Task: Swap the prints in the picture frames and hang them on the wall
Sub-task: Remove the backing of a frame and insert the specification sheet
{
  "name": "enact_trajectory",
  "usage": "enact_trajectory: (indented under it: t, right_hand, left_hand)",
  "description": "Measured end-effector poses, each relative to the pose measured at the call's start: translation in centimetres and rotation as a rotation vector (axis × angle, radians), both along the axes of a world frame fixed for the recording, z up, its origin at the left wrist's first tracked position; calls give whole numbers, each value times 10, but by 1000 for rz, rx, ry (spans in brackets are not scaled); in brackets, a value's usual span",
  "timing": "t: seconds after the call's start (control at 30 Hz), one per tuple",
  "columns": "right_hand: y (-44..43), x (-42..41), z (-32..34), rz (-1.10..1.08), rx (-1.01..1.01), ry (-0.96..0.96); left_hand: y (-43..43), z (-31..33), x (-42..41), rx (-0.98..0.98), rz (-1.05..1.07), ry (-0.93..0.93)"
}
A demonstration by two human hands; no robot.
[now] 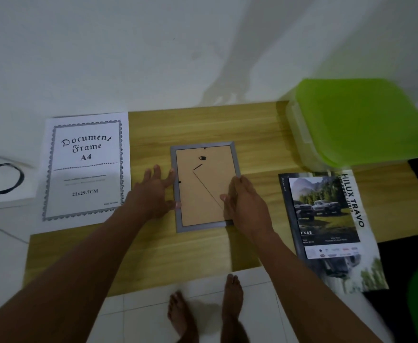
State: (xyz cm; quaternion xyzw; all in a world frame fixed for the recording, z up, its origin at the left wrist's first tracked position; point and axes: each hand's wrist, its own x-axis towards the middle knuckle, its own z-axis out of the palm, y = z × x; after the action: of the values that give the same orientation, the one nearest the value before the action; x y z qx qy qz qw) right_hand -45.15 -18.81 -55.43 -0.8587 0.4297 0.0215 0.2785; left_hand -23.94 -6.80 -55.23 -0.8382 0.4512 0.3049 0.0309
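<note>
A small grey picture frame [204, 186] lies face down on the wooden table [178, 251], its brown backing board and black hanger up. My left hand [153, 194] rests at the frame's left edge, fingers spread, thumb touching the rim. My right hand [246, 206] lies on the frame's right side, thumb pressing the backing board. A white "Document Frame A4" print [85, 167] lies at the table's left end. A car print [324, 214] sits on a larger truck brochure at the right.
A green-lidded plastic box [361, 125] stands at the table's back right. A white wall rises just behind the table. A black cable loop [1, 179] lies on a white surface at the far left. My bare feet [203, 313] stand on white tiles below.
</note>
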Motion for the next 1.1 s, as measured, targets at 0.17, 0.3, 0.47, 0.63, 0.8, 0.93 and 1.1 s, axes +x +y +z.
enact_trajectory:
  t: [0.17,0.3,0.47,0.63,0.8,0.93,1.1]
  right_hand:
    - [-6,5,-5,151,-105,149]
    - [-5,6,-5,188,-136,207]
    - [-8,3,0,163,-106,151]
    - [-12,-7,6,-33,-42,-5]
    - [-22,-1,4,-163,140,-76]
    - [-25,-6,5,-241,279,-196]
    - [-31,-13,19,-355,506,-424]
  left_hand:
    - [0,1,-1,6,2,-1]
    - [0,2,-1,10,3,1]
    - [3,2,-4,-47,50,4]
    - [11,6,-25,-220,79,-186]
    - [8,0,-53,-325,245,-55]
    - [3,3,-59,-457,401,181]
    - [0,26,-68,-586,645,557]
